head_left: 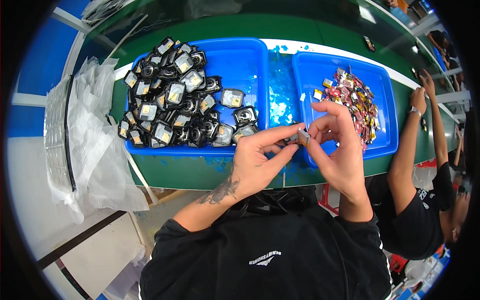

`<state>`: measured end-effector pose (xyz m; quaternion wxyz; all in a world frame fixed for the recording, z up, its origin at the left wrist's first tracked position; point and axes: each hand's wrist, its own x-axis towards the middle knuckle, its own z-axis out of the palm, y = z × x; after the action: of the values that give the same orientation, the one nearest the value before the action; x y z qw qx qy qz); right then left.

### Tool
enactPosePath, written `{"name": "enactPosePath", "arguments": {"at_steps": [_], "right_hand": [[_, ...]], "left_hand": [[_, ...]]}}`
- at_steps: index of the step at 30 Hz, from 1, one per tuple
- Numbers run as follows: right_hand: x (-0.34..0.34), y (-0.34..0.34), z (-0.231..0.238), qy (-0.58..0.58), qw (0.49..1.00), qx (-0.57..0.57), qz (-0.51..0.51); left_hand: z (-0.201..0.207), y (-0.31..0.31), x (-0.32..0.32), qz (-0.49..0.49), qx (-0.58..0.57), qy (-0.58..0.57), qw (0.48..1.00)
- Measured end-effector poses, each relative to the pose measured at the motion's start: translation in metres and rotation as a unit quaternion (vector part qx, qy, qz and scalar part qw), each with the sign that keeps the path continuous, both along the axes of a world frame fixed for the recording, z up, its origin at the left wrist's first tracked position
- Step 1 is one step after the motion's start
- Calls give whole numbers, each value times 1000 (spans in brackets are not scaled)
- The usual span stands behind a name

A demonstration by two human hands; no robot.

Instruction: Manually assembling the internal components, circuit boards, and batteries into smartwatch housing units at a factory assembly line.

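Note:
Over the gap between two blue trays, both my hands meet at a small electronic part with a silver block [304, 136] at its end. My left hand [260, 159] pinches its darker, reddish side between thumb and index finger. My right hand [341, 152] grips the silver end with its thumb and a curled finger, while the index finger arches above. The fingers hide much of the part. To the left, a blue tray [240, 55] holds a heap of black watch-like housings [175, 93]. Small red, yellow and silver electronic parts [352, 102] are piled in the right blue tray [387, 127].
Blue scraps [282, 95] litter the green bench [200, 172] between the trays. Clear plastic sheeting [102, 135] hangs at the left beside a clear moulded tray [58, 130]. On the right, a co-worker's arms [407, 135] reach over the bench near a few small loose parts.

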<state>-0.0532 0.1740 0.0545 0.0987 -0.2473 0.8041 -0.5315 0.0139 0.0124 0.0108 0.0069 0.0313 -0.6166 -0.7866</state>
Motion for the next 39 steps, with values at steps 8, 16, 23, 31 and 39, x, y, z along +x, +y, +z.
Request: {"name": "enactPosePath", "arguments": {"at_steps": [8,16,23,31,39], "right_hand": [[7,-3,-11,-33,999,-9,-35],[10,-9,-11,-79,995,-46,-33],[-50,-14,-10,-200,976,-78,35],[-260,-67,-46,-117,984,87,-98],[-285,-74,-62,-114,971,191,-86]], "left_hand": [[3,3,-1,29,71,-24,997],[6,-3,0,29,129,-68,989],[38,-27,14,145,-199,115,962],[188,-77,75,-10,-237,423,874],[184,-73,70,288,-345,521,725]]}}
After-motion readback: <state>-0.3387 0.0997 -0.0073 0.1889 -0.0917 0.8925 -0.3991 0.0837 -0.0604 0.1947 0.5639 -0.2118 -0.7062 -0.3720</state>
